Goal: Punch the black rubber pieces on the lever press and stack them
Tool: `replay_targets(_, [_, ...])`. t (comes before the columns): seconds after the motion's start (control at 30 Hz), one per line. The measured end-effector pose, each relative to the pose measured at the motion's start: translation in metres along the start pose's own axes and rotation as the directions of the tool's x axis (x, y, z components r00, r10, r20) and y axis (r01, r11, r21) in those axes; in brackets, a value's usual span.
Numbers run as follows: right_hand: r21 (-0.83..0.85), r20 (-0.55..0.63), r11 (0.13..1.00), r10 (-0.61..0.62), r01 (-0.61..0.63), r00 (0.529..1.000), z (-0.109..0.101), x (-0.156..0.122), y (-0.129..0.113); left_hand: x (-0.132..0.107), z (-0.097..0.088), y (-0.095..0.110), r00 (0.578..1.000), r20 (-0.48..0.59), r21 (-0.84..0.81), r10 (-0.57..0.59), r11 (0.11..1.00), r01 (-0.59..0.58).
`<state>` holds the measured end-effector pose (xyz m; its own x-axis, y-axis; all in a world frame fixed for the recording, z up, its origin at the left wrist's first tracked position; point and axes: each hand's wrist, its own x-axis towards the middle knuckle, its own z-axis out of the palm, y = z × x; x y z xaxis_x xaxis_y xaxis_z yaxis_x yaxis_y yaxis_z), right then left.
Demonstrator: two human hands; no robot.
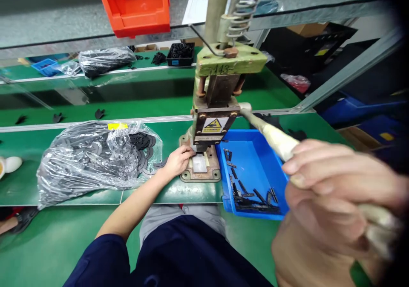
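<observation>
A manual press (214, 108) with a yellow warning label stands on the green bench. My left hand (178, 159) rests at the left side of its base plate (201, 167), fingers curled and pinched around something small under the ram that I cannot make out. Close to the camera, my right hand (329, 201) is wrapped around the press's long wrapped lever handle (271, 135), which slants down from the press head. A clear plastic bag (92, 157) full of flat black parts lies left of my left hand.
A blue tray (255, 163) holding several small black strips sits right of the press. An orange bin (136, 5) hangs above at the back. Across the green conveyor (96, 103) lie more bags, a black box of parts and a blue tray.
</observation>
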<state>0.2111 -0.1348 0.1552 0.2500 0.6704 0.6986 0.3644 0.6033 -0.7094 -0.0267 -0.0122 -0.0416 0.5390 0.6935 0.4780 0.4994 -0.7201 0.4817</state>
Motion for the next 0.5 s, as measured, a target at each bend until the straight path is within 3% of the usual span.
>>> replay_targets(0.07, [-0.015,-0.119,0.994,-0.11,0.109,0.987,0.004,-0.027,0.02,-0.001,0.001,0.002,0.999,0.025,0.0,-0.027,1.0,0.027])
replay_targets(0.13, [-0.03,-0.156,0.971,-0.238,0.236,0.959,0.01,-0.053,0.043,-0.003,0.002,0.004,0.995,0.065,0.004,-0.069,0.998,0.069])
replay_targets(0.23, [-0.057,-0.264,0.922,-0.385,0.384,0.885,0.02,-0.075,0.074,-0.008,0.0,0.009,0.989,0.105,0.016,-0.104,0.995,0.103])
replay_targets(0.37, [-0.084,-0.295,0.88,-0.47,0.468,0.832,0.027,-0.075,0.091,-0.032,-0.018,0.015,0.985,0.028,0.076,-0.169,0.983,0.166])
replay_targets(0.5, [-0.065,-0.288,0.841,-0.53,0.536,0.797,0.028,-0.071,0.094,-0.072,-0.056,0.012,0.904,-0.051,0.209,-0.425,0.88,0.426])
